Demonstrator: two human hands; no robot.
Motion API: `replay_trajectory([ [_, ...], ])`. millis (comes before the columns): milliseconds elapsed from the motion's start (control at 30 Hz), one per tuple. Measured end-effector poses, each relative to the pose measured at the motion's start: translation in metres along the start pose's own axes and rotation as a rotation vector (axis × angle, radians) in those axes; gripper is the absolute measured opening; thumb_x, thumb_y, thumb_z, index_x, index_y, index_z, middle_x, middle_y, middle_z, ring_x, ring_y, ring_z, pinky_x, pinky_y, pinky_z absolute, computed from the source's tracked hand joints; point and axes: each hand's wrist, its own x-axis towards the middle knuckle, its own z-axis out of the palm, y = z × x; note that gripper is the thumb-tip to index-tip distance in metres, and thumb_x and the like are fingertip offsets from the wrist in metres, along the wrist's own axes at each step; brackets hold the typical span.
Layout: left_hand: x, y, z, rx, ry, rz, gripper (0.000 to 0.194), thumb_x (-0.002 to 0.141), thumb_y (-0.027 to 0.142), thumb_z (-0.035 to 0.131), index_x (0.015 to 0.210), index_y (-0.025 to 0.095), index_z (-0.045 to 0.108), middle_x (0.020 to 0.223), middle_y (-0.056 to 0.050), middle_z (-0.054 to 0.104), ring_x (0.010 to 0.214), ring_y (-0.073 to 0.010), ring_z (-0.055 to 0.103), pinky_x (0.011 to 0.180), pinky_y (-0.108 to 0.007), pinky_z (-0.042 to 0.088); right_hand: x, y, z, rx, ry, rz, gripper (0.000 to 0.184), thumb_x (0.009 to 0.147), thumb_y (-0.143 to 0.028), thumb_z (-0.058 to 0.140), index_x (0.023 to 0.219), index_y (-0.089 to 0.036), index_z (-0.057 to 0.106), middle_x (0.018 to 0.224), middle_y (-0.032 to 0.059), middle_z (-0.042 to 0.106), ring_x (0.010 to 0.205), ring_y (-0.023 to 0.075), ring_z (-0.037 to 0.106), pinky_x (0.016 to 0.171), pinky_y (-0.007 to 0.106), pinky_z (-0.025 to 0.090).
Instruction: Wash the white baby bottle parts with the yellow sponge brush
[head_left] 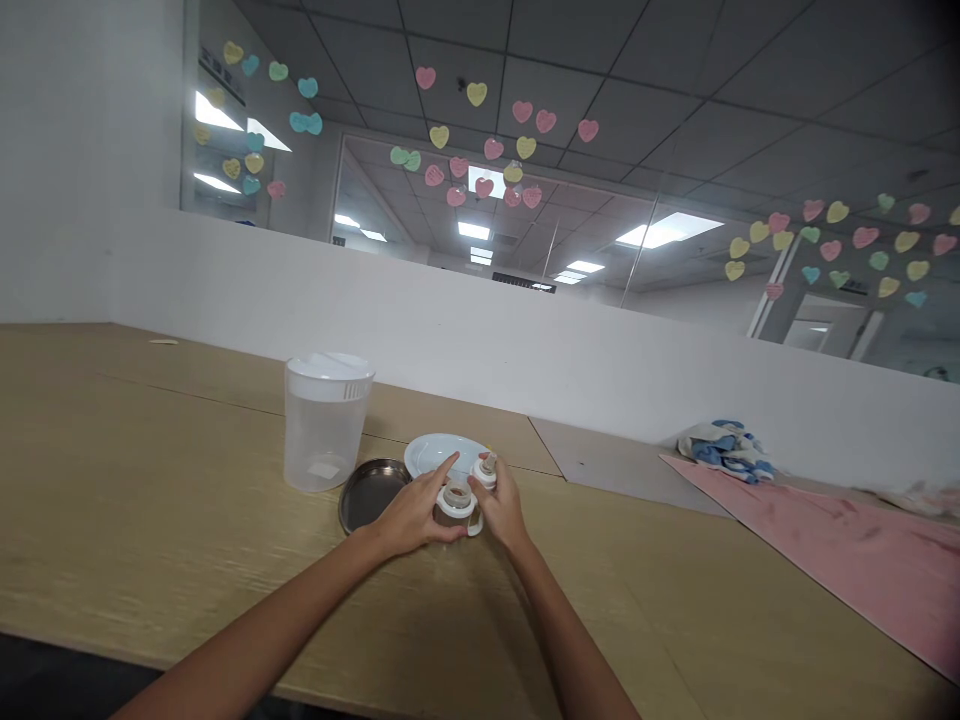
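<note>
My left hand (416, 517) curls around the side of a small baby bottle (453, 513) with a white collar and a side handle. The bottle stands upright with its mouth uncovered; its contents look brownish. In my right hand (505, 507) is a white bottle cap (484, 474) with a beige nipple-like tip, held pinched just right of the bottle's mouth. Behind both hands lies a pale blue plate (429, 452), partly hidden by them. A round dark metal dish (369, 492) sits beside my left hand, its right edge covered by it.
A clear plastic pitcher with a white lid (324, 430) stands behind the metal dish on the wooden table (187, 480). On the right lie a pink cloth (832, 530) and a crumpled blue and white cloth (726, 452). A white wall (450, 330) with glass above borders the back.
</note>
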Motion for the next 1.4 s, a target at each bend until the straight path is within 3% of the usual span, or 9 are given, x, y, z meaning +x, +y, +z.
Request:
replay_trajectory([
  [100, 0.0, -0.001, 0.0, 0.002, -0.002, 0.007, 0.097, 0.065, 0.037, 0.07, 0.141, 0.019, 0.012, 0.124, -0.012, 0.051, 0.113, -0.0261, 0.048, 0.096, -0.036, 0.035, -0.001, -0.006, -0.002, -0.105, 0.089, -0.008, 0.029, 0.075, -0.035, 0.055, 0.099, -0.019, 0.053, 0.097, 0.0061, 0.061, 0.09, 0.0213, 0.055, 0.083, 0.034, 0.039],
  [300, -0.001, 0.002, -0.001, 0.013, -0.01, -0.012, 0.096, 0.065, 0.039, 0.069, 0.141, 0.02, 0.013, 0.135, -0.013, 0.041, 0.116, -0.0272, 0.046, 0.097, -0.037, 0.035, 0.0, -0.019, -0.011, -0.289, 0.31, 0.139, 0.032, 0.081, -0.05, 0.042, 0.087, -0.02, 0.049, 0.08, 0.0053, 0.06, 0.073, 0.0209, 0.056, 0.066, 0.03, 0.039],
  [467, -0.001, 0.002, -0.001, 0.019, -0.011, -0.009, 0.096, 0.066, 0.037, 0.07, 0.141, 0.02, 0.013, 0.135, -0.013, 0.042, 0.117, -0.0268, 0.046, 0.098, -0.037, 0.034, -0.001, -0.021, -0.006, -0.42, 0.155, 0.192, 0.027, 0.076, -0.048, 0.05, 0.079, -0.021, 0.053, 0.072, 0.0047, 0.061, 0.068, 0.022, 0.056, 0.059, 0.028, 0.036],
  [667, -0.002, 0.003, -0.003, 0.016, -0.013, -0.006, 0.095, 0.066, 0.036, 0.069, 0.141, 0.022, 0.013, 0.135, -0.012, 0.041, 0.118, -0.0273, 0.045, 0.098, -0.037, 0.034, 0.0, -0.013, 0.003, -0.093, 0.053, 0.151, 0.024, 0.069, -0.038, 0.057, 0.082, -0.019, 0.055, 0.076, 0.0021, 0.062, 0.069, 0.0178, 0.056, 0.067, 0.028, 0.042],
  [767, -0.002, 0.005, -0.003, 0.011, -0.012, -0.018, 0.095, 0.066, 0.037, 0.069, 0.141, 0.021, 0.013, 0.134, -0.012, 0.044, 0.119, -0.0276, 0.044, 0.098, -0.037, 0.035, 0.004, -0.004, 0.003, 0.068, 0.079, 0.196, 0.032, 0.061, -0.031, 0.062, 0.089, -0.018, 0.054, 0.082, 0.0014, 0.061, 0.073, 0.0172, 0.057, 0.071, 0.03, 0.045],
  [867, -0.002, 0.006, -0.003, 0.012, -0.004, -0.012, 0.095, 0.065, 0.037, 0.07, 0.141, 0.023, 0.014, 0.135, -0.011, 0.042, 0.12, -0.028, 0.043, 0.098, -0.038, 0.034, 0.008, 0.003, 0.002, 0.176, 0.142, 0.222, 0.038, 0.059, -0.027, 0.062, 0.094, -0.018, 0.052, 0.084, 0.0008, 0.06, 0.069, 0.0155, 0.057, 0.066, 0.029, 0.046],
  [1000, -0.001, 0.007, -0.003, 0.018, 0.001, -0.007, 0.095, 0.065, 0.037, 0.07, 0.141, 0.023, 0.015, 0.134, -0.011, 0.043, 0.118, -0.0279, 0.044, 0.098, -0.038, 0.034, 0.009, 0.007, 0.002, 0.177, 0.226, 0.152, 0.041, 0.059, -0.023, 0.061, 0.099, -0.018, 0.052, 0.093, 0.0036, 0.06, 0.079, 0.0169, 0.058, 0.074, 0.031, 0.047],
  [1167, -0.001, 0.007, -0.003, 0.019, -0.005, -0.007, 0.095, 0.066, 0.037, 0.07, 0.141, 0.021, 0.015, 0.131, -0.011, 0.046, 0.117, -0.0278, 0.046, 0.097, -0.037, 0.035, 0.007, 0.005, 0.003, 0.135, 0.177, 0.088, 0.039, 0.065, -0.028, 0.06, 0.103, -0.018, 0.053, 0.098, 0.0053, 0.061, 0.086, 0.018, 0.057, 0.078, 0.032, 0.045],
  [1400, -0.001, 0.002, -0.001, 0.014, 0.001, 0.007, 0.094, 0.066, 0.038, 0.069, 0.141, 0.023, 0.014, 0.137, -0.011, 0.04, 0.12, -0.0277, 0.043, 0.099, -0.039, 0.033, 0.002, 0.004, 0.002, 0.104, 0.032, 0.003, 0.037, 0.072, -0.044, 0.058, 0.099, -0.019, 0.057, 0.083, 0.0025, 0.064, 0.074, 0.0174, 0.058, 0.071, 0.03, 0.045],
])
